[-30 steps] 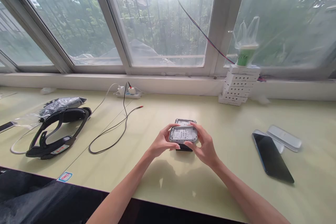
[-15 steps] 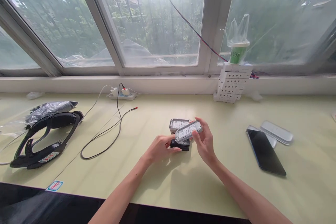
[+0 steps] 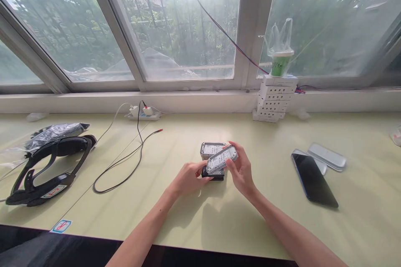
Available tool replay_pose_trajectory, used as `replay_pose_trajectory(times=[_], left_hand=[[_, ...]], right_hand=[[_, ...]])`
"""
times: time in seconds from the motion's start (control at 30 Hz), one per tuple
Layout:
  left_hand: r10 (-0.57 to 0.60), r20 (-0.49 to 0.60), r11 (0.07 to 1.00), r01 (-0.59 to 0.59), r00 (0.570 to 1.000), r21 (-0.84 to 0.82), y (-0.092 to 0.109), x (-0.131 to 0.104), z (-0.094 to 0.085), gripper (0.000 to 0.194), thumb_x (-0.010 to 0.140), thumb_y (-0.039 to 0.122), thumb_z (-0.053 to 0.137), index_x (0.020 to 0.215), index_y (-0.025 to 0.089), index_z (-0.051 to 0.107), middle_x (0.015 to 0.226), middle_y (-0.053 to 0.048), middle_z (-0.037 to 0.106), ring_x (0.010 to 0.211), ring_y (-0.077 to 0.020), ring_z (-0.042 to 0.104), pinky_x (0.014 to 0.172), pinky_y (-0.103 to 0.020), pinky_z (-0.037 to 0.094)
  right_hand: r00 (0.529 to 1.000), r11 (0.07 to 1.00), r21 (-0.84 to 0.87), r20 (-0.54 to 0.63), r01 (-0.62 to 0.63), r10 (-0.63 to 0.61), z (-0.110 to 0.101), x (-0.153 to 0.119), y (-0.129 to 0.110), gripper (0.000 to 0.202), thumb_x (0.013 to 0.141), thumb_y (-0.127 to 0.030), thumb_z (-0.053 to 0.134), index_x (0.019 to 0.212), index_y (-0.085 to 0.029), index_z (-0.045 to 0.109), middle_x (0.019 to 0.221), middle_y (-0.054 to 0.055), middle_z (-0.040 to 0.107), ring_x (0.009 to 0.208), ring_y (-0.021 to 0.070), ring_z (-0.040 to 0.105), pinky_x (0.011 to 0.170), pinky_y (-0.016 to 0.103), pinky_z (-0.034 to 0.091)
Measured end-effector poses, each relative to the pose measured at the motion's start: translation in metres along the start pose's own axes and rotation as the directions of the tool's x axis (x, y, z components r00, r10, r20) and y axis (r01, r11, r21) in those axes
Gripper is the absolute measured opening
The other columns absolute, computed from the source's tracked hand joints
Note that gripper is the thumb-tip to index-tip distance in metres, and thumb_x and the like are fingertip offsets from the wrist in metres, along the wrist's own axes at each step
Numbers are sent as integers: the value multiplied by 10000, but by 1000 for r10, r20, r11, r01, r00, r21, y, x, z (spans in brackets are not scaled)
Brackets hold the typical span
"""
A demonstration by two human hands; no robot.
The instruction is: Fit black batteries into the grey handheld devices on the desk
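Observation:
My right hand (image 3: 242, 169) grips a light grey rectangular tray-like casing (image 3: 222, 158) by its right end, thumb on its face, tilted. Below it, a stack of black blocks (image 3: 216, 176) marked "3000" shows in part. My left hand (image 3: 189, 178) is closed on the left side of that stack, thumb along its front edge. Just behind the tilted casing stands a pile of similar grey casings (image 3: 209, 148), partly hidden by it.
A black phone (image 3: 315, 180) lies on the right over a clear case, beside another clear case (image 3: 327, 156). On the left are a black headset (image 3: 53, 171) and a black cable (image 3: 140, 146). White boxes (image 3: 274, 99) holding a green cup (image 3: 280, 64) stand by the window.
The view has shifted slightly, so everything sits a little further left. Both hands keep their holds, and the tilted casing stays above the black stack.

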State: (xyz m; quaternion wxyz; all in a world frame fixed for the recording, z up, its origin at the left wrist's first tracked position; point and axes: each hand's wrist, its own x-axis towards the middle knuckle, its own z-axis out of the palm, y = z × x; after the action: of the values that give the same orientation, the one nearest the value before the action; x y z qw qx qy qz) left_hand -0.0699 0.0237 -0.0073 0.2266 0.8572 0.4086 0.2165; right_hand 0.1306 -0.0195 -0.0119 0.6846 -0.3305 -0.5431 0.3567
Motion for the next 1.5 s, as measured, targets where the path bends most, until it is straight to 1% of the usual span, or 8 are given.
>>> replay_pose_trajectory(times=[0.1,0.33,0.43,0.63,0.8,1.0,1.23,1.5], left_hand=[[84,-14,996,-84,996,29,-1,-2,-1,74,779,245,643,816,182,638,581,73,371,524,-84,324,530,-216,290],[249,-10,957,-245,968,159,-11,-1,-1,230,915,262,558,1094,201,689,752,3,643,541,-93,458,576,-208,383],[340,-43,919,-322,939,229,-17,0,0,266,966,246,490,1149,199,677,730,-3,644,514,-91,477,546,-202,369],[492,-225,852,-412,841,322,-23,1,0,188,966,235,512,1020,188,687,581,39,550,441,-80,408,481,-212,301],[470,-424,883,-411,774,229,-18,-2,-3,105,923,237,589,931,191,683,558,30,580,430,-79,423,488,-207,335],[455,-496,891,-380,740,250,-15,-4,-5,97,904,241,616,895,207,706,544,28,543,456,-90,441,493,-208,351],[421,-672,899,-381,609,217,-6,-3,-9,196,892,174,635,1063,240,704,713,18,460,546,-78,436,458,-186,362],[494,-524,844,-528,694,96,1,-7,7,400,940,120,542,1304,279,583,1058,-80,591,690,-103,617,558,-234,518]], right_hand=[[999,999,20,-25,-27,28,-1,2,-4,454,925,-449,589,1325,-262,485,1145,85,601,773,177,626,575,290,554],[992,993,91,-95,-78,86,-3,7,-6,419,935,-470,560,1290,-254,507,1104,80,600,714,164,592,568,299,532],[988,984,152,-108,-93,110,-5,9,-7,411,936,-472,563,1280,-253,518,1100,76,607,704,156,593,560,290,516],[983,967,210,-88,-143,164,-15,9,-11,416,939,-480,550,1282,-247,516,1070,81,632,702,166,594,538,293,495],[981,962,222,-77,-159,180,-21,7,-11,409,945,-473,545,1276,-232,534,1065,94,642,695,170,590,538,307,488],[980,957,258,-107,-134,166,-22,7,-12,405,945,-460,545,1278,-229,544,1076,101,640,717,179,610,516,298,492],[983,966,197,-29,-170,179,-19,1,-12,420,942,-426,572,1316,-246,512,1122,99,645,742,185,630,566,319,549],[988,997,2,134,-74,74,-8,-6,-14,472,921,-390,611,1367,-303,483,1249,98,578,938,231,644,700,346,596]])
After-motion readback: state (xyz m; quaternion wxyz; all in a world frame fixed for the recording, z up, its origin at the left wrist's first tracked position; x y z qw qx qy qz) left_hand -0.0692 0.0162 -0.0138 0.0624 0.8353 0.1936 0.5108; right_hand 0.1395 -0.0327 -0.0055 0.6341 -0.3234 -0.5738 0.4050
